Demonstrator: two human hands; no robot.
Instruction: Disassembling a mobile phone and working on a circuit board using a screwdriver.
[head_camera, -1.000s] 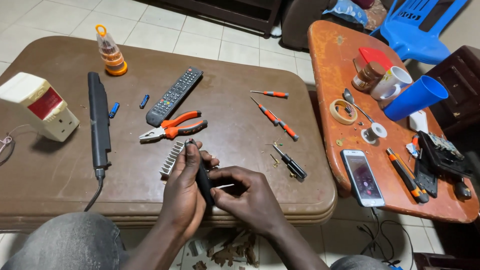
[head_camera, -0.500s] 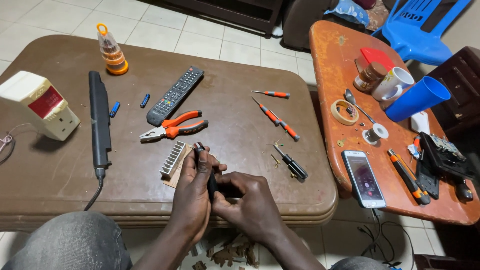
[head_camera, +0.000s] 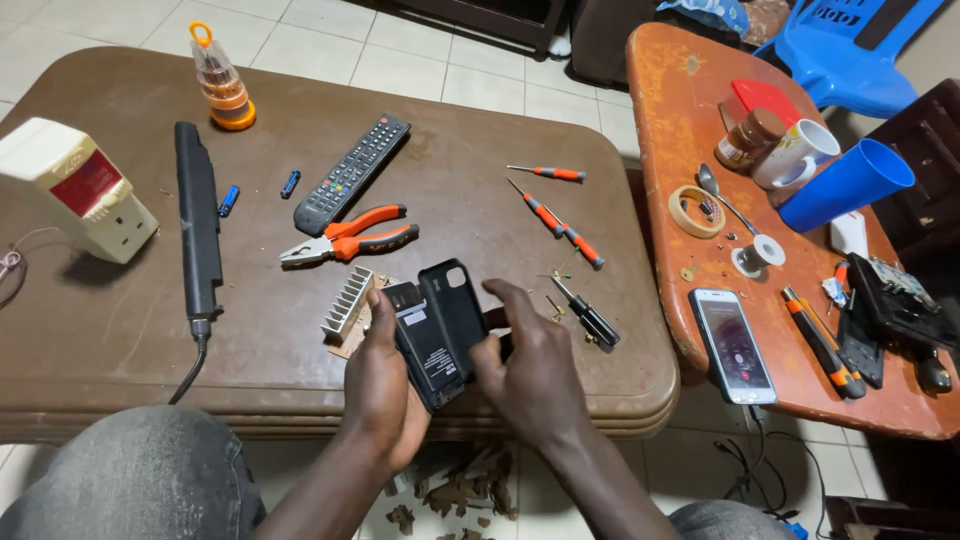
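My left hand (head_camera: 385, 385) holds a small black mobile phone (head_camera: 425, 345) with its back open, the battery showing. My right hand (head_camera: 530, 365) grips the black back cover (head_camera: 455, 305), which is lifted off beside the phone. Both hands hover over the near edge of the brown table (head_camera: 130, 330). Just left of the phone lies a small circuit board with a ribbed metal heat sink (head_camera: 350, 305). A black-handled screwdriver (head_camera: 588, 315) lies just right of my right hand.
On the brown table: orange-handled pliers (head_camera: 350, 238), a black remote (head_camera: 352, 172), orange screwdrivers (head_camera: 555, 225), a long black bar (head_camera: 198, 225), a cream adapter box (head_camera: 75, 190), an orange bit holder (head_camera: 222, 80). The orange side table (head_camera: 665, 120) carries a smartphone (head_camera: 732, 345), tape roll, cups and tools.
The phone was held edge-on between both hands; now it is turned face-down and the back cover has come away to the right in my right hand.
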